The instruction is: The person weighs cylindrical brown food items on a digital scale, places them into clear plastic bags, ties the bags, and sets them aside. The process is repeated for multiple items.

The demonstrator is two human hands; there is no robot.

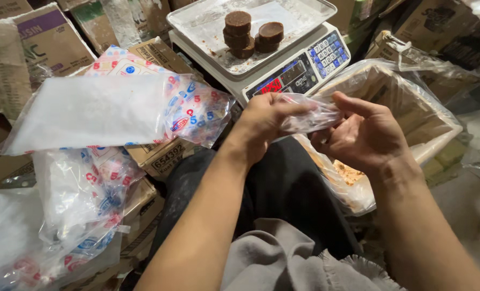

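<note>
You're pinching a thin, glossy clear plastic bag (310, 114); matt brown discs (251, 33) are sitting on the scale's shiny metal tray (197, 21).

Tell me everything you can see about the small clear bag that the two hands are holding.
The small clear plastic bag is thin, glossy and crinkled, and looks empty. It is held in the air between both hands, in front of the weighing scale. The left hand grips its left end with curled fingers, while the right hand pinches its right end between thumb and fingertips. It lies roughly level and touches nothing but the hands.
</note>
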